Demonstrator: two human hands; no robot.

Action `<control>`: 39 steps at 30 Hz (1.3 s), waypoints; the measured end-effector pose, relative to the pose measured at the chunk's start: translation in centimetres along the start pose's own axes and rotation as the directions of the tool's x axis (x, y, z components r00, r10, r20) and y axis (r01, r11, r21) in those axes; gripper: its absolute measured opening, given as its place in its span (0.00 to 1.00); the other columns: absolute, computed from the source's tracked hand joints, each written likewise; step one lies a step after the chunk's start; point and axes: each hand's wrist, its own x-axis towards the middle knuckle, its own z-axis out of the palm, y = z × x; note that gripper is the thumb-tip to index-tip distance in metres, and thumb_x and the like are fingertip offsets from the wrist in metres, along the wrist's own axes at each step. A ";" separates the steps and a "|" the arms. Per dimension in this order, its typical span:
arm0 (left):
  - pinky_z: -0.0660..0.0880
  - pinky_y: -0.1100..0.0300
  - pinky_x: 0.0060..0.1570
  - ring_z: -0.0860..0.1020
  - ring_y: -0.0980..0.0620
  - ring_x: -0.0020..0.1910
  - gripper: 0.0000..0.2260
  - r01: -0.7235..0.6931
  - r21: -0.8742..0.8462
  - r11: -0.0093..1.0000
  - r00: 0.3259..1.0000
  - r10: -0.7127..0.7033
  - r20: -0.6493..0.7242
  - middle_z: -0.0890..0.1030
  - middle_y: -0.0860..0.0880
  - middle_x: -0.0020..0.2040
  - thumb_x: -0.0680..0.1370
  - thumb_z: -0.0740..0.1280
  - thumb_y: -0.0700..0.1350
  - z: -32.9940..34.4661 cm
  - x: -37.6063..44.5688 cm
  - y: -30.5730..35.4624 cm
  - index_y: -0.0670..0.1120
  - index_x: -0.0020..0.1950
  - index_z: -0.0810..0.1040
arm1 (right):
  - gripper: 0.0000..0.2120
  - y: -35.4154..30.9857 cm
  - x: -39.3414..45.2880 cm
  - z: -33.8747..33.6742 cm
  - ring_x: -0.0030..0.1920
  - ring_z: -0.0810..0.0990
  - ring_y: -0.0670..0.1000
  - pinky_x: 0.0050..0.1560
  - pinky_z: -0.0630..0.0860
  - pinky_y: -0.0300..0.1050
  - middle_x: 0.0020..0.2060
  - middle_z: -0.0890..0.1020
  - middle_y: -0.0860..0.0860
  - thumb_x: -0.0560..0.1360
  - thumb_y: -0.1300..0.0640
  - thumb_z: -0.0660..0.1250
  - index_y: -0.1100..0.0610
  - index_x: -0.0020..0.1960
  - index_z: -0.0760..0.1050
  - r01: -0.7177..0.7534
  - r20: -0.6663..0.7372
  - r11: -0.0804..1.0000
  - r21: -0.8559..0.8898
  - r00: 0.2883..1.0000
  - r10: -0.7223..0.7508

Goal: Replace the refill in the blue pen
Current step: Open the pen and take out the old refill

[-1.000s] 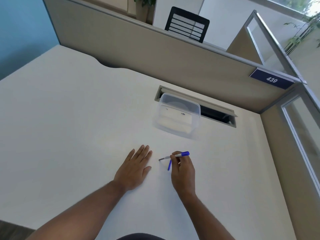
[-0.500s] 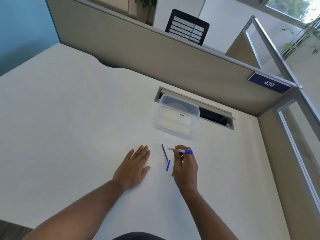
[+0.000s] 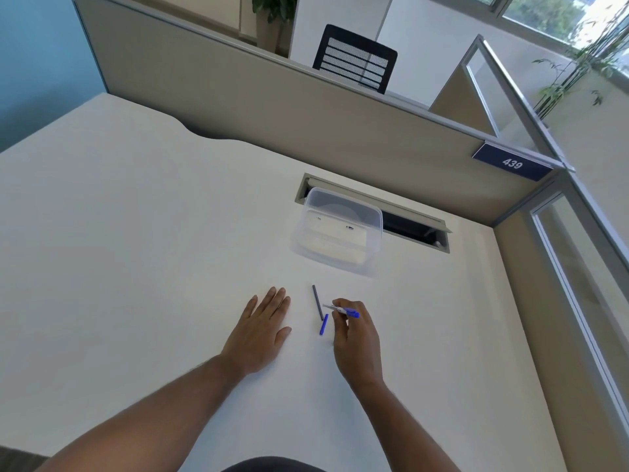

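My right hand (image 3: 355,338) pinches the blue pen (image 3: 342,311) between thumb and fingers, holding it nearly level just above the white desk (image 3: 136,267), its clear tip pointing left and its blue end to the right. A thin dark refill (image 3: 318,302) lies on the desk just left of the pen tip. A small blue pen piece (image 3: 323,324) lies below the refill, close to my right fingers. My left hand (image 3: 260,332) rests flat on the desk, palm down, fingers spread, holding nothing.
A clear plastic box (image 3: 338,229) stands behind the pen parts, partly over a cable slot (image 3: 418,226) in the desk. A beige partition (image 3: 272,107) closes the back, and a glass panel (image 3: 578,284) borders the right side.
My right hand has shifted slightly right with the pen, uncovering the dark refill on the desk. The blue piece stays in place. My left hand has not moved.
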 end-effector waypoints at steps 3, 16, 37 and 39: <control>0.48 0.47 0.77 0.49 0.51 0.80 0.27 0.040 -0.135 0.990 0.999 -0.042 -0.012 0.53 0.48 0.81 0.84 0.53 0.54 -0.6 0.6 1.5 0.45 0.81 0.53 | 0.07 0.0 -0.2 0.5 0.47 0.77 0.45 0.44 0.73 0.35 0.46 0.77 0.41 0.84 0.57 0.61 0.48 0.52 0.76 0.023 0.068 0.997 -0.075 0.998 -0.018; 0.58 0.57 0.74 0.63 0.52 0.76 0.26 0.102 -0.506 0.856 0.993 -0.122 -0.006 0.63 0.50 0.79 0.82 0.60 0.48 -2.1 1.6 3.8 0.47 0.79 0.58 | 0.09 -0.4 -0.5 0.6 0.34 0.67 0.53 0.38 0.62 0.47 0.35 0.71 0.47 0.83 0.58 0.55 0.52 0.44 0.63 0.124 0.186 0.906 -0.404 0.981 -0.052; 0.67 0.59 0.38 0.76 0.49 0.42 0.10 -0.326 -0.155 0.933 0.929 0.285 -0.236 0.79 0.52 0.43 0.74 0.73 0.38 -1.1 1.0 1.9 0.49 0.53 0.83 | 0.11 2.2 -0.6 1.2 0.49 0.78 0.54 0.55 0.73 0.50 0.48 0.81 0.49 0.81 0.46 0.65 0.53 0.52 0.81 0.201 0.192 0.903 -0.379 0.972 -0.135; 0.66 0.59 0.37 0.76 0.49 0.42 0.09 -0.304 -0.156 0.940 0.936 0.264 -0.234 0.79 0.52 0.43 0.74 0.73 0.38 -1.1 0.9 1.5 0.49 0.52 0.83 | 0.10 2.4 -0.2 0.8 0.49 0.78 0.54 0.53 0.74 0.51 0.46 0.82 0.50 0.82 0.49 0.65 0.53 0.51 0.81 0.108 0.121 0.933 -0.342 0.990 -0.071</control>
